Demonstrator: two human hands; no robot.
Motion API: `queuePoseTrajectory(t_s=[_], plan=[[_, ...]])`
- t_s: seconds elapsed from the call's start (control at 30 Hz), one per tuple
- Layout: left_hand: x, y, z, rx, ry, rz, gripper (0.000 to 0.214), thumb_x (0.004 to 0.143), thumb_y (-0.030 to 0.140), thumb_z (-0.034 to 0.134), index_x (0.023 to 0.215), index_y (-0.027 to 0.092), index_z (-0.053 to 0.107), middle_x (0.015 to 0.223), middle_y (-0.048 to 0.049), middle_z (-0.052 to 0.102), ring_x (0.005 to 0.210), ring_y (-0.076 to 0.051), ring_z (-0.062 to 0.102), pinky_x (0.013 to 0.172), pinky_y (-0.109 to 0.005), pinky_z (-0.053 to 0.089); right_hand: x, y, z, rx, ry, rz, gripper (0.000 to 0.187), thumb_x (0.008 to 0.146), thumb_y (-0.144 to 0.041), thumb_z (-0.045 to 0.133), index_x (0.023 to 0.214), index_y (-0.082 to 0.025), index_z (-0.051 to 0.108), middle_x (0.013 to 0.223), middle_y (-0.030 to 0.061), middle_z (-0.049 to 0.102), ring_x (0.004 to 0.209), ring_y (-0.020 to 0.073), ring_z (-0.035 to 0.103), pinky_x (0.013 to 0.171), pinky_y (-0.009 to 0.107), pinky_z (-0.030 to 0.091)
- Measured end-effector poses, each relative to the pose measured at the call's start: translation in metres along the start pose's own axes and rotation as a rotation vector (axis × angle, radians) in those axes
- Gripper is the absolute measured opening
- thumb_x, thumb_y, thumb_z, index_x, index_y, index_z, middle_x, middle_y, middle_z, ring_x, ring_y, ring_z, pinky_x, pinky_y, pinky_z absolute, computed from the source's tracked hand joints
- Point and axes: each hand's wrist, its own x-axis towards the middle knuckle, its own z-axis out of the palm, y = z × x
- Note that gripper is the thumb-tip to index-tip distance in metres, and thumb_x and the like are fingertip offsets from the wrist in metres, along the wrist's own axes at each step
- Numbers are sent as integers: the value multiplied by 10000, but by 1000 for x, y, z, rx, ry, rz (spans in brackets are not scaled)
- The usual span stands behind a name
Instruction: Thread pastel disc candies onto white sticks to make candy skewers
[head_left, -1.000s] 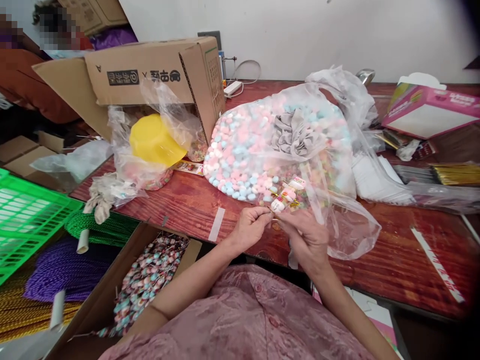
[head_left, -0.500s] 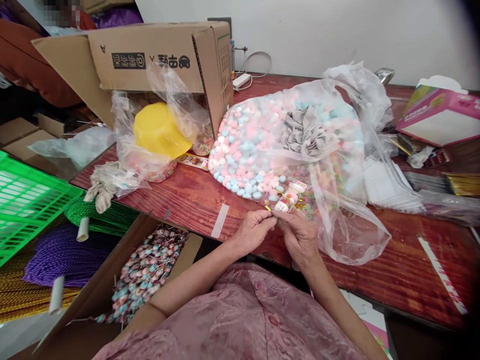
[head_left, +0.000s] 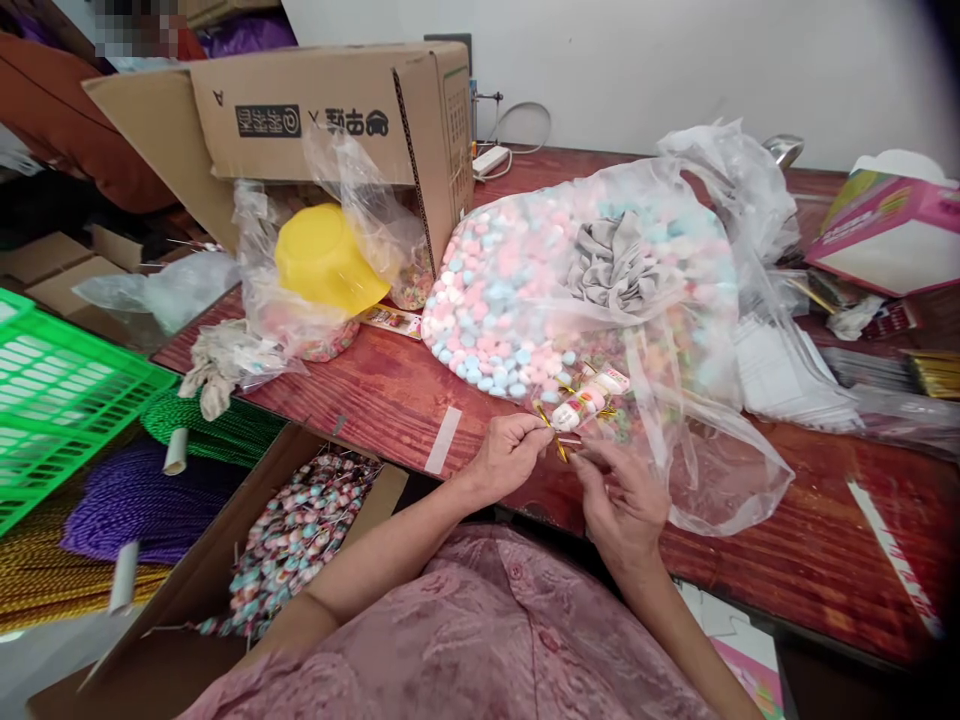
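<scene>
My left hand [head_left: 507,455] pinches the neck of a small clear packet of pink and white sweets [head_left: 587,400], held just above the red wooden table [head_left: 795,540]. My right hand [head_left: 624,495] is closed on the end of a thin gold twist tie [head_left: 553,432] wound at that neck. The two hands nearly touch. Right behind them lies a big clear bag of pink and blue sweets [head_left: 525,290], with a grey cloth on top.
A yellow bowl [head_left: 326,258] sits in a plastic bag before a cardboard box [head_left: 322,120]. Below the table's near edge, an open box of finished sweet packets [head_left: 300,540]. A green crate [head_left: 52,400] and rope coils lie left; a pink box [head_left: 892,230] and papers right.
My right hand has slid down and to the right, pulling the gold tie's end away from the packet. The view has shifted slightly.
</scene>
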Motion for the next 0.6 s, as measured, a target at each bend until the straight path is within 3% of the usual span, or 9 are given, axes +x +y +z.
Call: queuePoseTrajectory(t_s=[0.13,0.23,0.33,0.43,0.6], plan=[[2,12,5,24,-57,118,318,904,264,484,605,157,495,617,31,444,616,-98,410,601,-234,325,0,-1,-2,375,-48,455,151,766,-322,772,870,-212,765,870,45,769,791,204,690,757,349,556],[3,24,7,132,-130,263,326,917,217,471,596,160,466,619,28,445,619,-98,419,617,-236,332,7,4,-1,668,-40,625,150,682,-323,823,757,-212,757,748,16,754,689,172,672,721,323,558],[6,36,3,297,-239,363,332,936,190,444,605,164,453,622,24,449,615,-102,412,626,-244,331,13,10,-5,715,-77,648,186,592,-304,872,659,-207,729,657,7,725,606,163,648,659,314,558],[11,48,-4,429,-391,399,326,940,169,429,615,165,450,635,19,460,612,-107,407,628,-252,330,14,14,-12,733,-128,657,264,521,-267,905,715,-211,735,735,17,751,672,189,680,709,346,577],[20,60,-15,393,-583,261,324,883,159,474,569,167,393,587,40,395,565,-94,360,578,-253,278,2,21,-14,537,-190,520,257,634,-397,848,762,-211,725,796,37,761,719,216,694,737,388,591]])
